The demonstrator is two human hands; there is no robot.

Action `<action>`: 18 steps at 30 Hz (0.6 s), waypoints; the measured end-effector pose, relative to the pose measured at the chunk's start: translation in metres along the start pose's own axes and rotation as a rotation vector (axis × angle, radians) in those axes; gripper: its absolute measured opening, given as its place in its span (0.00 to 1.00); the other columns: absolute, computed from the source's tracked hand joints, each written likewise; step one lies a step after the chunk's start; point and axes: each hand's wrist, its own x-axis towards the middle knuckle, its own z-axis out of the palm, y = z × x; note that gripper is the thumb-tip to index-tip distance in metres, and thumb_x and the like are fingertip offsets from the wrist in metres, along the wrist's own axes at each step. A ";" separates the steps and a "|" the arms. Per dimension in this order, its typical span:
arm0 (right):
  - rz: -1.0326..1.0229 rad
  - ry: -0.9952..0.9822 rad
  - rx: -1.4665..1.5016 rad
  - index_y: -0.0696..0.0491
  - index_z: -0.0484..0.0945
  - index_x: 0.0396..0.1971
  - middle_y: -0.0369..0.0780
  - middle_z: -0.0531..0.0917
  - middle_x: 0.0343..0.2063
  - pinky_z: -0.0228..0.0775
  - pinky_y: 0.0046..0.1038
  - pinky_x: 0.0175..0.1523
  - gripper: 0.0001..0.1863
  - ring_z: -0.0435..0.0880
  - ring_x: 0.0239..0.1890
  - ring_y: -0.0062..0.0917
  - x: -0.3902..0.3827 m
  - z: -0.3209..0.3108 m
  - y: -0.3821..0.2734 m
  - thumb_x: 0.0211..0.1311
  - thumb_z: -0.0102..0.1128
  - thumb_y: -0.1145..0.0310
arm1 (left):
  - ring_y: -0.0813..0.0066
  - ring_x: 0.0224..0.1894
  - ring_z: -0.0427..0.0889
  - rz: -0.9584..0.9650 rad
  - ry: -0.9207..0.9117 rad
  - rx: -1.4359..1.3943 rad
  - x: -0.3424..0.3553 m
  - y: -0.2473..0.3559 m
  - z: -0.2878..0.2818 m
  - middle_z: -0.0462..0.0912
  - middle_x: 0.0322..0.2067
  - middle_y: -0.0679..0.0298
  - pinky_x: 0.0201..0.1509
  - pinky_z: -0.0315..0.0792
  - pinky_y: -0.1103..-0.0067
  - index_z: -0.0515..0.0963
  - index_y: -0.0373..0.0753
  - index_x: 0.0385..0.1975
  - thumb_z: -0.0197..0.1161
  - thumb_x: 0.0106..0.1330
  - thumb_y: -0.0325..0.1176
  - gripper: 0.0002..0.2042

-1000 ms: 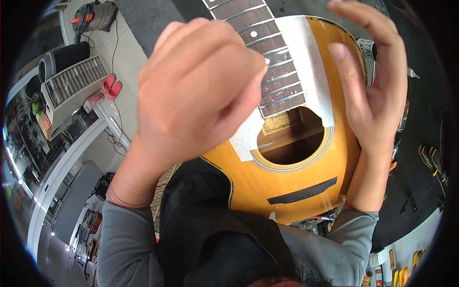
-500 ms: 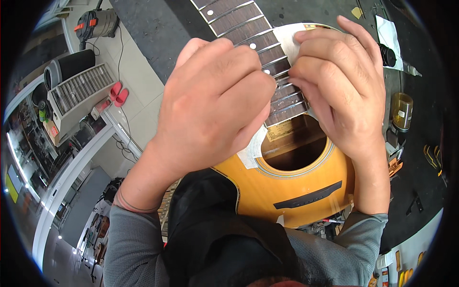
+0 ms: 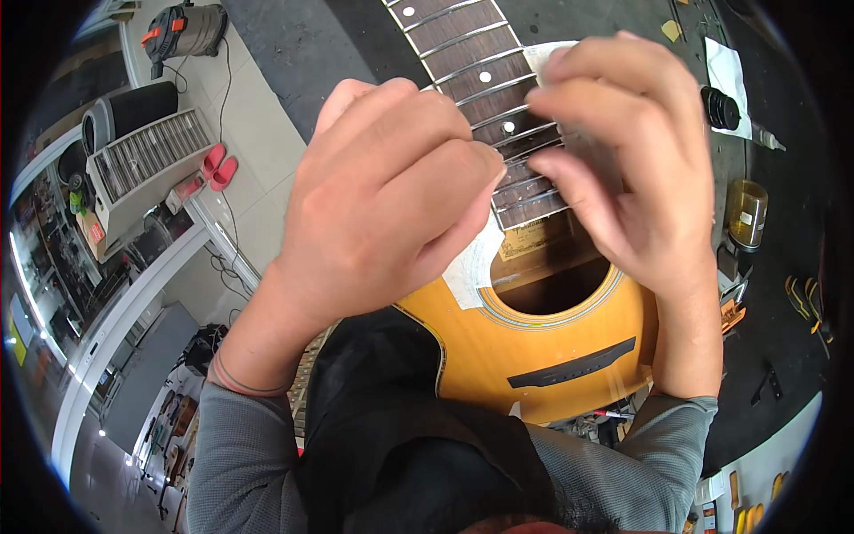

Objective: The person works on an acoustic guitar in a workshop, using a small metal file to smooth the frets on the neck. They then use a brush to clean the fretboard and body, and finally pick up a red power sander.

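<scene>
- Beneath both your hands lies the guitar (image 3: 538, 338), yellow-orange top facing up, its neck running away from you between them and slanting leftward.
- At the left side of the fretboard (image 3: 467, 67), your left hand (image 3: 391, 182) is curled inward like a loose fist, back upward, thumb and forefinger drawn together over the frets; you cannot tell from here whether anything small is pinched between them.
- Across from it, your right hand (image 3: 640, 160) is about half open, fingers bent and blurred, thumb set apart from them near the fretboard's right edge; nothing shows in its grasp.
- Just below and between your hands is the soundhole (image 3: 556, 289), with a paper label (image 3: 534, 238) inside.
- Close under your left hand, a white masking strip (image 3: 469, 278) covers the top beside the fretboard's end.
- Nearer your body than either hand, the dark bridge (image 3: 571, 362) crosses the top.
- Right of your right hand, on the black bench (image 3: 787, 222), are a round black cap (image 3: 719, 109) and an amber jar (image 3: 747, 214), with pliers (image 3: 807, 303) farther off.
- Well left of your left hand, red slippers (image 3: 220, 167) and a vacuum cleaner (image 3: 187, 34) stand on the floor (image 3: 260, 165).
</scene>
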 end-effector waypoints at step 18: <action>-0.034 -0.084 -0.001 0.54 0.85 0.35 0.42 0.87 0.42 0.80 0.44 0.60 0.13 0.90 0.58 0.44 0.004 0.002 -0.003 0.47 0.76 0.79 | 0.62 0.30 0.80 -0.031 -0.031 -0.020 -0.013 0.001 -0.003 0.82 0.32 0.63 0.35 0.70 0.69 0.85 0.38 0.37 0.78 0.51 0.18 0.14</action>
